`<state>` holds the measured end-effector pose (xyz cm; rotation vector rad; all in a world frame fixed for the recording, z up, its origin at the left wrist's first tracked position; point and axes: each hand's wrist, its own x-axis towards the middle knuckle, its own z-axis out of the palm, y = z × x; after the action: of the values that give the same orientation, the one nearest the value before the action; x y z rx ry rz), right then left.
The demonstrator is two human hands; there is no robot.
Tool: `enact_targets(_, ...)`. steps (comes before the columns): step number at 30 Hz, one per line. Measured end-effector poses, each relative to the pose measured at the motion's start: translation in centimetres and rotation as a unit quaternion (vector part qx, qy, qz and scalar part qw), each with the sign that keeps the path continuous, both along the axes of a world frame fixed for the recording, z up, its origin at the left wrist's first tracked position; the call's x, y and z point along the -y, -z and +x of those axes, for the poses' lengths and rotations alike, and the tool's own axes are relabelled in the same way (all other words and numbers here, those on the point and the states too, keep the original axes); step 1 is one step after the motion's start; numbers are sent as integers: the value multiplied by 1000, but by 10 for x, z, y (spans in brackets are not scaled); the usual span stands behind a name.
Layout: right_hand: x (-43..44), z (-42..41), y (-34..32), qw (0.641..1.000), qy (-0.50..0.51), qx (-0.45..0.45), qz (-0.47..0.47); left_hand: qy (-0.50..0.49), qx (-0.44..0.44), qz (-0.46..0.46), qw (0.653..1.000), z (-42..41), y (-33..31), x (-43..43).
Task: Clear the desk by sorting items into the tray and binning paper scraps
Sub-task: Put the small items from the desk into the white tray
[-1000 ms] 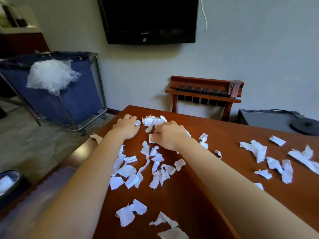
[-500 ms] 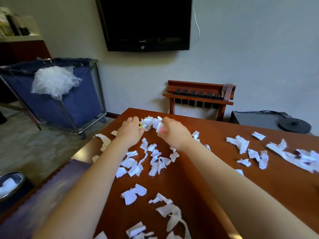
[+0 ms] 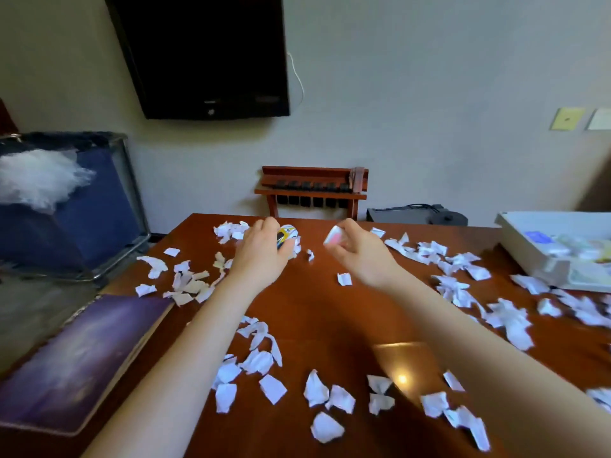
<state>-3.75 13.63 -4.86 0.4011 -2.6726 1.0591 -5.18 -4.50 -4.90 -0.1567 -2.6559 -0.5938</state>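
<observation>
Near edge: white paper scraps (image 3: pixel 317 390) lie torn and scattered over the brown surface (image 3: pixel 314 312), with more between my forearms.
Near left: a purple notebook (image 3: pixel 82 361) lies flat along the left side of the surface.
Left hand (image 3: pixel 261 256): my fingers are curled round a small yellow-and-white toy car (image 3: pixel 286 235), far middle of the surface, scraps on both sides.
Right hand (image 3: pixel 362 256): thumb and fingers pinch a small white-and-pink block (image 3: pixel 334 236), just beside the left hand but apart from it.
Far right: a white tray (image 3: pixel 525 249) sits on the surface; its contents are too blurred to name; scraps lie near its front.
Floor, left: a blue cart (image 3: pixel 86 213) in a metal frame.
Wall: a wooden rack (image 3: pixel 314 190) and a dark screen (image 3: pixel 205 51).
</observation>
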Motion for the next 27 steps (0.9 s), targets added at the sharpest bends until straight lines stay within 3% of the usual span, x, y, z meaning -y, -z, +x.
enact_targets(16,-214,144,-2,982,181,-38,-48,212,-7,-7,977,92,-15,-212)
enact_targets(27,-358,136,9,943,318,-20,-98,285,27,-75,955,55,-11,-371)
